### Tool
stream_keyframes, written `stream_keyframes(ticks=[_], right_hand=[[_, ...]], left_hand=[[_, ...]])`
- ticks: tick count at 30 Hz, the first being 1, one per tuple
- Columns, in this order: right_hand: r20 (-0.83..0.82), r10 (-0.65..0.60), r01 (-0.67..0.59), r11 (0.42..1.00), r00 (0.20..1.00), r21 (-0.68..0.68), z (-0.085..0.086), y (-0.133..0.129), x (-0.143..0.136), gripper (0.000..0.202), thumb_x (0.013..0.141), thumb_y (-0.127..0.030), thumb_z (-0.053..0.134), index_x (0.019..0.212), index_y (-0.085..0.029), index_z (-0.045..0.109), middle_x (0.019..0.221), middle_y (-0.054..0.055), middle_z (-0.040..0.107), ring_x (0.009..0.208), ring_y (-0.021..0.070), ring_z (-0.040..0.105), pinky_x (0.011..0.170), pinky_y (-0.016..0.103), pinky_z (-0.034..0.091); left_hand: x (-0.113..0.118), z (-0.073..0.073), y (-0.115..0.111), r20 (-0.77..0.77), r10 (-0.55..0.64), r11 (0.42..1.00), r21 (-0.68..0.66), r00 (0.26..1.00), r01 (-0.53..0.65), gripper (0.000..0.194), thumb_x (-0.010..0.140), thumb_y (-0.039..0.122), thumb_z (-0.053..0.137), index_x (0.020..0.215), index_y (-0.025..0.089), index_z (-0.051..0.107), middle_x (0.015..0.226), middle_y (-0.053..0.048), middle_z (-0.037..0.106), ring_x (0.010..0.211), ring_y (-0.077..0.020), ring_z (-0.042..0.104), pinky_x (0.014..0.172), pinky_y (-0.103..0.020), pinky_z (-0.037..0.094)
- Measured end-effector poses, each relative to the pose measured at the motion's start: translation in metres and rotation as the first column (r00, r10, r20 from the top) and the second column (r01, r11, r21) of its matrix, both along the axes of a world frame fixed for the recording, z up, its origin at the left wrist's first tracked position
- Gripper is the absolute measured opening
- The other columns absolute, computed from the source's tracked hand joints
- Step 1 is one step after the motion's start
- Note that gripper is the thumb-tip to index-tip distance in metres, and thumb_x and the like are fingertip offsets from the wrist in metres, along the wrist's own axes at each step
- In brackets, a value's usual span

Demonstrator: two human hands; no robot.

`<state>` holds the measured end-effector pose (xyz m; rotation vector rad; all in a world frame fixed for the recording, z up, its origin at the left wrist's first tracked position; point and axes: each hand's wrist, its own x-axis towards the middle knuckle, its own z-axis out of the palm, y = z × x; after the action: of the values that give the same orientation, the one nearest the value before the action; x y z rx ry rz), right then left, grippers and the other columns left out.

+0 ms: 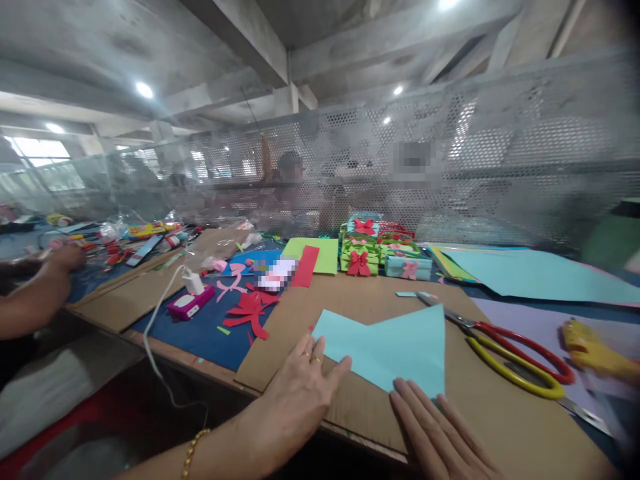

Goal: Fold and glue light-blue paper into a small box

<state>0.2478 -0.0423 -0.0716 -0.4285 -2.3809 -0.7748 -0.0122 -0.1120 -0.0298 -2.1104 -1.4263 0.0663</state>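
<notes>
Cannot read blurred phone screen (277, 274), far left | Noted light-blue paper (395, 347) on cardboard (290, 313), notched along far edge | Found left hand (305, 383), right hand (440, 433) apart, unclenched, at near edge

Pale blue sheet of thin paper (387, 350) in front of me, its far edge dipping in a wide V, lying nearly flat on brown cardboard (490, 413).

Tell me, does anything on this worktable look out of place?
Mainly the thin white cable: it droops over the wooden table edge, where it might snag. The red paper cutouts also lie jumbled on the blue surface, though that may be ordinary mess.
</notes>
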Motion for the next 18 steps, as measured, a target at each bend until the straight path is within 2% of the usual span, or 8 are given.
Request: stream_keyframes(ticks=[4, 7, 9, 12, 14, 16, 17, 18], right_hand=[[0.08, -0.096, 0.103, 0.991, 0.992, -0.082, 0.015, -0.02, 0.015, 0.065, 0.085, -0.022, 0.054, 0.147, -0.006, 0.044, 0.141, 0.016, 0.06, 0.128, 0.0289, 0.059, 0.1, 0.045, 0.051], [0.091, -0.162, 0.175, 0.971, 0.983, -0.16, 0.018, -0.033, 0.026, 0.061, 0.082, -0.019, 0.057, 0.142, -0.006, 0.05, 0.142, 0.016, 0.059, 0.133, 0.0297, 0.054, 0.109, 0.046, 0.045], [0.097, -0.2, 0.216, 0.954, 0.975, -0.206, 0.015, -0.039, 0.031, 0.061, 0.083, -0.021, 0.058, 0.142, -0.007, 0.05, 0.143, 0.015, 0.058, 0.134, 0.0292, 0.052, 0.113, 0.046, 0.041], [0.097, -0.201, 0.219, 0.945, 0.975, -0.244, 0.015, -0.045, 0.032, 0.061, 0.086, -0.029, 0.061, 0.14, -0.005, 0.05, 0.141, 0.019, 0.059, 0.132, 0.0311, 0.054, 0.113, 0.048, 0.041], [0.102, -0.183, 0.206, 0.927, 0.978, -0.315, 0.026, -0.045, 0.031, 0.057, 0.089, -0.037, 0.062, 0.136, -0.006, 0.053, 0.136, 0.019, 0.063, 0.126, 0.0317, 0.057, 0.112, 0.049, 0.041], [0.117, -0.179, 0.212, 0.872, 0.977, -0.44, 0.048, -0.039, 0.032, 0.042, 0.092, -0.042, 0.06, 0.123, -0.014, 0.061, 0.123, 0.014, 0.071, 0.113, 0.0271, 0.064, 0.111, 0.047, 0.04], [0.109, -0.208, 0.235, 0.836, 0.972, -0.496, 0.061, -0.033, 0.035, 0.024, 0.095, -0.038, 0.059, 0.107, -0.019, 0.065, 0.107, 0.008, 0.075, 0.099, 0.0219, 0.067, 0.109, 0.044, 0.041], [0.124, -0.244, 0.273, 0.817, 0.962, -0.509, 0.074, -0.024, 0.04, 0.017, 0.097, -0.034, 0.056, 0.097, -0.02, 0.066, 0.096, 0.005, 0.075, 0.092, 0.0194, 0.067, 0.102, 0.038, 0.045]], left_hand=[[-0.007, -0.01, 0.001, -0.006, -0.062, 0.998, -0.008, 0.998, 0.062, 0.054, 0.093, 0.011, 0.051, 0.146, 0.021, 0.05, 0.126, -0.024, 0.068, 0.123, -0.0331, 0.062, 0.101, -0.047, 0.048], [-0.018, -0.025, 0.005, 0.074, -0.042, 0.999, 0.03, 0.996, 0.04, 0.065, 0.088, -0.002, 0.043, 0.145, 0.03, 0.052, 0.131, -0.018, 0.067, 0.124, -0.0302, 0.062, 0.105, -0.047, 0.047], [-0.023, -0.035, 0.008, 0.133, -0.042, 0.999, -0.023, 0.99, 0.045, 0.076, 0.084, -0.005, 0.043, 0.147, 0.037, 0.047, 0.136, -0.014, 0.064, 0.128, -0.0316, 0.059, 0.105, -0.048, 0.049], [-0.024, -0.043, 0.01, 0.107, -0.041, 0.999, -0.02, 0.993, 0.044, 0.091, 0.076, -0.01, 0.045, 0.147, 0.046, 0.038, 0.135, -0.013, 0.064, 0.128, -0.0362, 0.058, 0.1, -0.054, 0.051], [-0.02, -0.041, 0.009, 0.081, -0.012, 1.0, -0.024, 0.997, 0.014, 0.093, 0.075, -0.011, 0.047, 0.146, 0.047, 0.037, 0.134, -0.015, 0.065, 0.128, -0.0379, 0.057, 0.099, -0.055, 0.052], [-0.014, -0.033, 0.007, 0.063, 0.022, 0.998, -0.055, 0.998, -0.019, 0.092, 0.075, -0.012, 0.047, 0.146, 0.047, 0.037, 0.132, -0.016, 0.066, 0.127, -0.038, 0.058, 0.098, -0.053, 0.053], [-0.011, -0.028, 0.006, 0.054, 0.034, 0.997, -0.073, 0.998, -0.03, 0.091, 0.076, -0.012, 0.046, 0.146, 0.046, 0.037, 0.131, -0.016, 0.067, 0.127, -0.0376, 0.059, 0.098, -0.052, 0.053], [-0.009, -0.023, 0.005, 0.047, 0.041, 0.996, -0.086, 0.998, -0.037, 0.09, 0.077, -0.011, 0.045, 0.147, 0.045, 0.037, 0.13, -0.017, 0.067, 0.126, -0.037, 0.059, 0.098, -0.051, 0.052]])
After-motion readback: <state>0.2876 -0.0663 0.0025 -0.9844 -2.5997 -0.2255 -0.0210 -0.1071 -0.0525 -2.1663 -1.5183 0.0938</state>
